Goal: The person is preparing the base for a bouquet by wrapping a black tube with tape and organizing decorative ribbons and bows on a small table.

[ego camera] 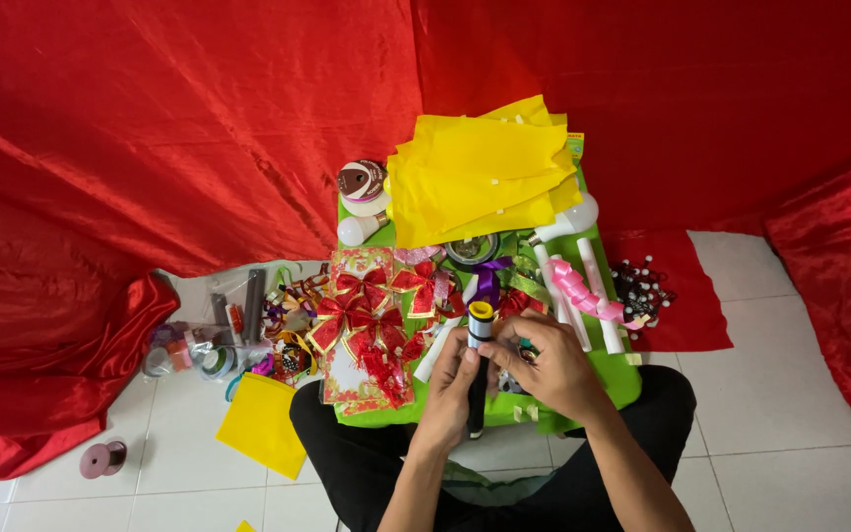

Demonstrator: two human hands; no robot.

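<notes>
One head camera looks steeply down and forward from close above a green table [603, 379] toward red cloth [179, 128].

Green tray-table [611, 379] over white tile floor [780, 433]. On the table: yellow paper sheets [480, 172] at 12 o'clock, tape roll [361, 182] and white bulb [357, 230] at 10, red bows [371, 315] at 8, white tubes with pink curled ribbon [578, 291] at 3. On the floor: yellow sheet [261, 424] at 7, purple spool [100, 459] far at 8, bagged ribbon clutter [209, 345] at 9, red cloth with small dark bits [687, 296] at 3.
</notes>
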